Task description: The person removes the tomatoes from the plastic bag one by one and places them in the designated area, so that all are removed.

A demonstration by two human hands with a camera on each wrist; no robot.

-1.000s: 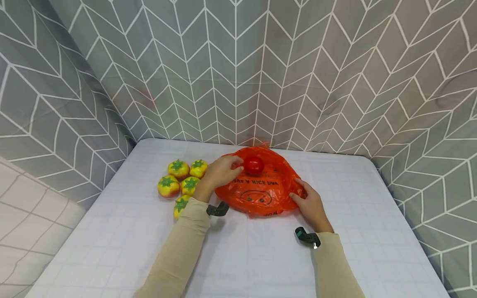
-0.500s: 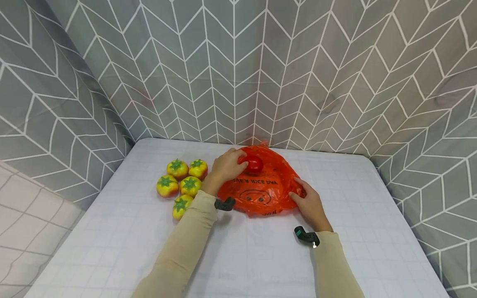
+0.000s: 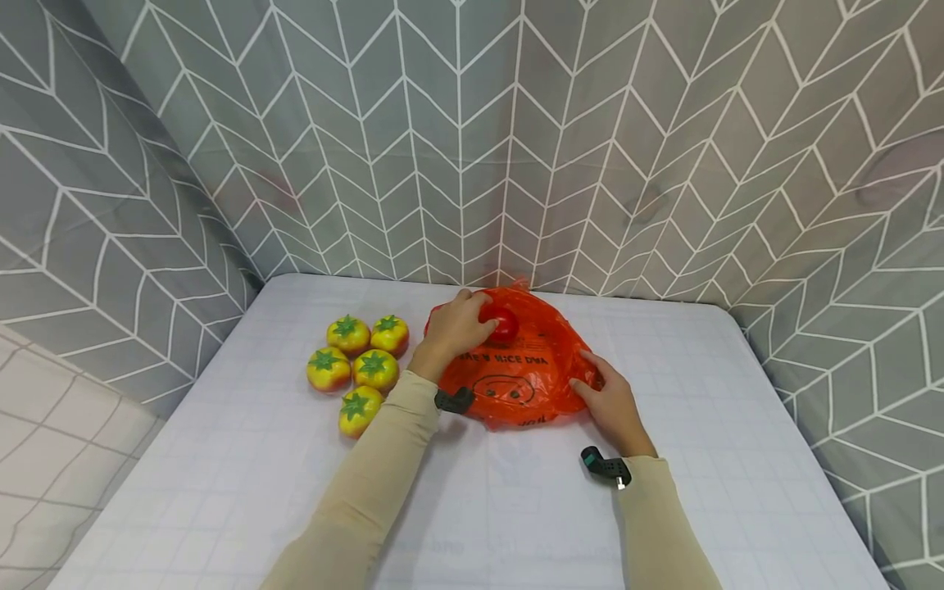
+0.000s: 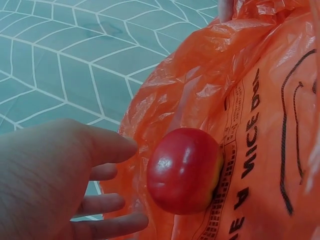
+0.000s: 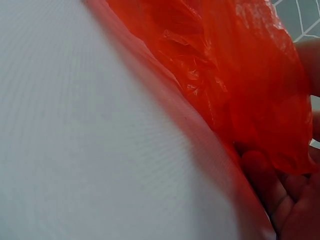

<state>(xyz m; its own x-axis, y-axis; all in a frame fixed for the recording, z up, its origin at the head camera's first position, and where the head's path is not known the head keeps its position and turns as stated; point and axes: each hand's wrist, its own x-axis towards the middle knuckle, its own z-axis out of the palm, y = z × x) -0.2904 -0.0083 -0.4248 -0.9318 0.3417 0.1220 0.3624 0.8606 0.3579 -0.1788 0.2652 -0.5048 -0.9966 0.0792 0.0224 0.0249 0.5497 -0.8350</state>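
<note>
An orange-red plastic bag (image 3: 546,360) with black printing lies flat on the table. On it rests a shiny red fruit (image 4: 181,170), yellow on the side facing the printing, shaped like a tomato or persimmon. My left hand (image 3: 457,329) reaches over the bag's left part beside this fruit; the left wrist view shows its fingers spread, with a gap before the red skin. At the bag's right edge my right hand (image 3: 612,403) holds the crumpled plastic (image 5: 250,85) between thumb and fingers, partly covered by it.
Several yellow-and-red fruits with green leafy tops, such as this one (image 3: 376,370), sit left of the bag near my left forearm. The white-covered table (image 3: 516,508) ends at a grey curtain (image 3: 487,147) with white zigzag lines behind and at the sides.
My left hand has moved rightward over the bag, closer to the red fruit, which it now partly overlaps in the head view. The right hand stays at the bag's right edge.
</note>
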